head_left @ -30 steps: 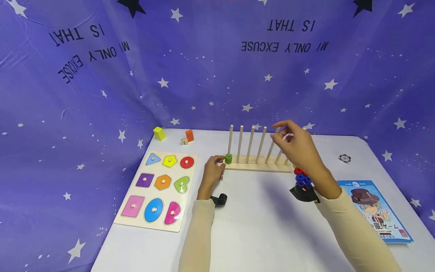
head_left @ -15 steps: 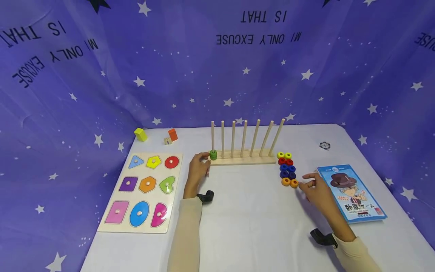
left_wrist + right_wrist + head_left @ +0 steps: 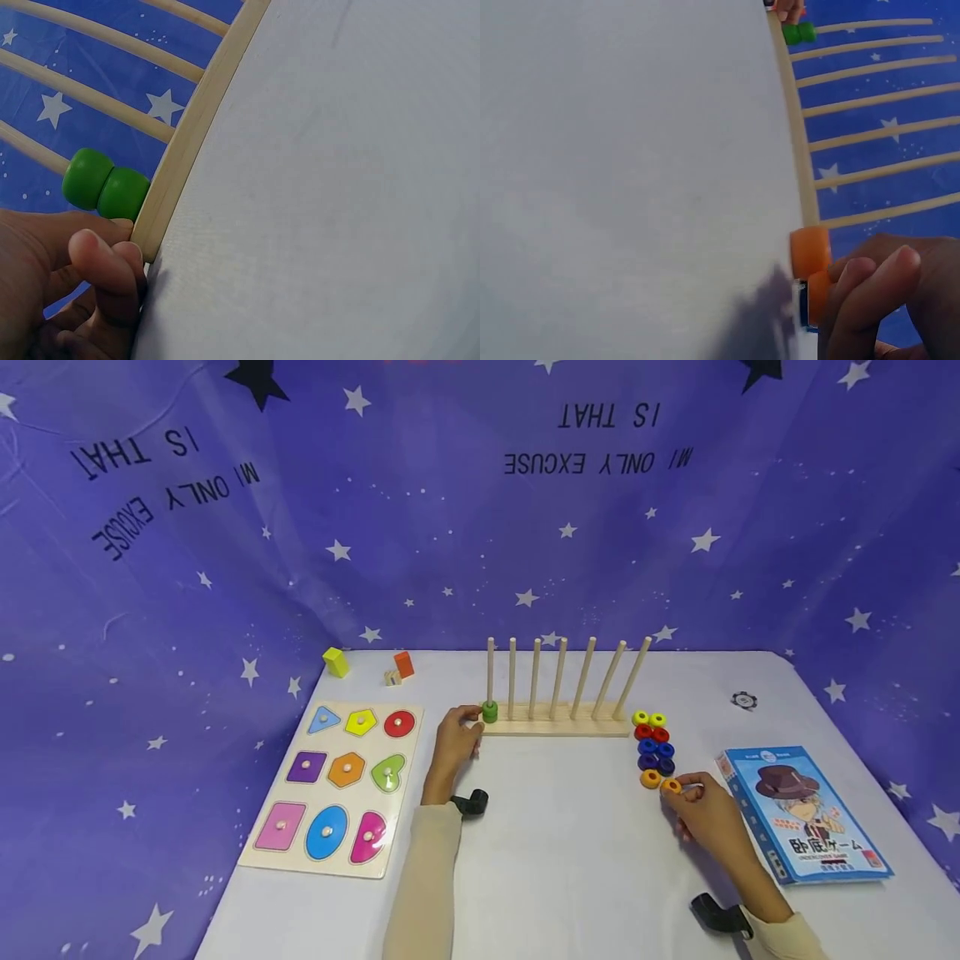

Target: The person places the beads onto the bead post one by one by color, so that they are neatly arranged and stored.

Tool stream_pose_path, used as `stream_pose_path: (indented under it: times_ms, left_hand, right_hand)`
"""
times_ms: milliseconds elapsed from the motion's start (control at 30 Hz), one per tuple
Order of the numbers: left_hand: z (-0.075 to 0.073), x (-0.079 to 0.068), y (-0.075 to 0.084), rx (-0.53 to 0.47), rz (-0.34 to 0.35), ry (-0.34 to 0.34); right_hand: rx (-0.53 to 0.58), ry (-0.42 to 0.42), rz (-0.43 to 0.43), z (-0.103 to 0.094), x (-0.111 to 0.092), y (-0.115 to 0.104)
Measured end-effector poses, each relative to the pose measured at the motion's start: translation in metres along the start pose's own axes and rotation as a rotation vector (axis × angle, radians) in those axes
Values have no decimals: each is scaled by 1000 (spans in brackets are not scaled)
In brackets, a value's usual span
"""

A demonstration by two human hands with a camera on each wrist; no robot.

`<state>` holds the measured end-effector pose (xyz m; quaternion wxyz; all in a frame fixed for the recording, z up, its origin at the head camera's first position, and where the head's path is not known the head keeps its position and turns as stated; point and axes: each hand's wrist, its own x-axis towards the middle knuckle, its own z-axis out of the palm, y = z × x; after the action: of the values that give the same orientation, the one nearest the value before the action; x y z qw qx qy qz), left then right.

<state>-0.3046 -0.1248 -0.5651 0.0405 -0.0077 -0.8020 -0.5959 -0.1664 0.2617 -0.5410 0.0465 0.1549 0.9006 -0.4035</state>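
A wooden peg rack (image 3: 555, 727) with a row of upright pegs stands at mid-table. Two green beads (image 3: 490, 712) are stacked on its leftmost peg. My left hand (image 3: 454, 745) holds the left end of the rack's base, with fingertips (image 3: 105, 262) right beside the lower green bead in the left wrist view. My right hand (image 3: 708, 814) pinches the nearest right orange bead (image 3: 671, 786) between thumb and finger. Another orange bead (image 3: 650, 779) lies just left of it. Behind them sit blue beads (image 3: 647, 747), red beads (image 3: 643, 732) and yellow beads (image 3: 657, 720) in pairs.
A shape puzzle board (image 3: 300, 857) with knobbed pieces lies on the left. Behind it are a yellow block (image 3: 336, 662), an orange block (image 3: 403, 664) and a small striped block (image 3: 393, 677). A blue game box (image 3: 806, 814) lies right of my right hand, and a round chip (image 3: 744, 700) farther back.
My right hand has moved from above the right-hand pegs down to the beads at the right and taken hold of an orange bead. The left hand stays at the rack's end.
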Motion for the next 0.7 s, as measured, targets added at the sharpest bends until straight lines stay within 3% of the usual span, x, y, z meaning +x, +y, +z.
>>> stream_pose_path:
  times_ms: [100, 200, 367, 600, 700]
  left_hand:
    - [2, 0, -1, 8, -5, 0]
    - [2, 0, -1, 13, -17, 8]
    - [-1, 2, 8, -12, -17, 2]
    - [-1, 1, 5, -6, -24, 6]
    - [2, -1, 3, -10, -26, -2]
  right_hand:
    - [-12, 27, -45, -8, -9, -13]
    - [-21, 65, -140, -16, -12, -41]
    - [-26, 105, -320, -25, -10, -116]
    - [20, 6, -567, -15, 8, -227]
    - [16, -37, -621, -5, 16, -262]
